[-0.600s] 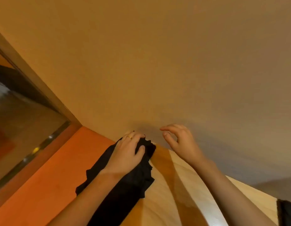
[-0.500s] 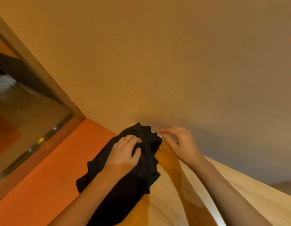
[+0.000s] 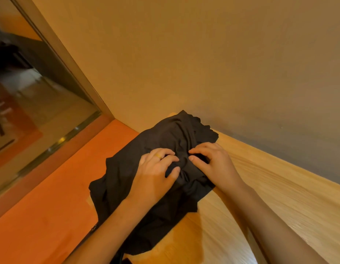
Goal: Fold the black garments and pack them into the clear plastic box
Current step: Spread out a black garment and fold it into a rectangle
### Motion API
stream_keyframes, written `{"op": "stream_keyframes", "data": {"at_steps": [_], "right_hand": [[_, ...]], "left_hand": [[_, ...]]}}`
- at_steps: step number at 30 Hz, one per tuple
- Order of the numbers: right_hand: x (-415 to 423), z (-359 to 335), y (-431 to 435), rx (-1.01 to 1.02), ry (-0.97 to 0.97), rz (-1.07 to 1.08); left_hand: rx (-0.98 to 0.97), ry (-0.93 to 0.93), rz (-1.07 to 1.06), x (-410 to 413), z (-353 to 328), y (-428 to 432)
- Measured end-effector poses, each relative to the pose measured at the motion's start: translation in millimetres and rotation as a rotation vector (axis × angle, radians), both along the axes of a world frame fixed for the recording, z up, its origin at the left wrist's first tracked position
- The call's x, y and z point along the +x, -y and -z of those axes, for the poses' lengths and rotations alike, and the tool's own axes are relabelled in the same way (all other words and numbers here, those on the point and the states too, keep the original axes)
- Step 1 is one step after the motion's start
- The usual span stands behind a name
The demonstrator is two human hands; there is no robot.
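Plain beige wall (image 3: 203, 54) fills the whole top of the view, with a dark glass pane (image 3: 32, 111) in a wide frame (image 3: 70, 60) slanting away on the left. Down below, the surface comes in two parts: an orange strip (image 3: 51, 216) on the left and pale wood grain (image 3: 279, 197) on the right.

And right on the seam between them lies the black garment (image 3: 165, 136), crumpled and rucked. Its far edge is pushed up against the foot of the wall and its near end trails down towards the bottom of the picture, under the left forearm.

Both hands are on it, side by side near the middle of the cloth, fingertips almost meeting. The left hand (image 3: 155, 172), a gold ring (image 3: 158, 155) on one finger, has its fingers curled down into the fabric and the thumb pressed in from the side, so that is a closed grip with a bunch of black cloth caught in it. The right hand (image 3: 216, 162) mirrors it: fingers hooked over, thumb tucked under, a fold of the garment pinched in its grip. Creases radiate out from the spot between the two hands. Both forearms reach in bare from the bottom edge.
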State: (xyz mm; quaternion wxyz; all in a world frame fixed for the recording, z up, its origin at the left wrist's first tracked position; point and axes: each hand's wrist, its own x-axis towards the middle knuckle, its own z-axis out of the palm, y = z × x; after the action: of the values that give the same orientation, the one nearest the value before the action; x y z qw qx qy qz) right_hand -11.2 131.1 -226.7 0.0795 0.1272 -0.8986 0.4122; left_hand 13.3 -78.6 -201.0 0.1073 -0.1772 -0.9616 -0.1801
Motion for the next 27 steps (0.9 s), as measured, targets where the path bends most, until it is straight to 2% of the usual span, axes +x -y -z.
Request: {"op": "stream_keyframes", "data": {"at_steps": [11, 17, 23, 27], "right_hand": [[29, 4, 3, -0.033, -0.08, 0.011], [83, 1, 9, -0.046, -0.019, 0.049], [118, -5, -1, -0.117, 0.053, 0.209], [127, -9, -5, -0.123, 0.09, 0.237]], "left_hand": [[0.013, -0.119, 0.04, 7, 2, -4], [0.062, -0.177, 0.129, 23, 1, -19], [0.208, -0.147, 0.183, 43, 1, -37], [0.263, -0.119, 0.225, 58, -4, -47]]}}
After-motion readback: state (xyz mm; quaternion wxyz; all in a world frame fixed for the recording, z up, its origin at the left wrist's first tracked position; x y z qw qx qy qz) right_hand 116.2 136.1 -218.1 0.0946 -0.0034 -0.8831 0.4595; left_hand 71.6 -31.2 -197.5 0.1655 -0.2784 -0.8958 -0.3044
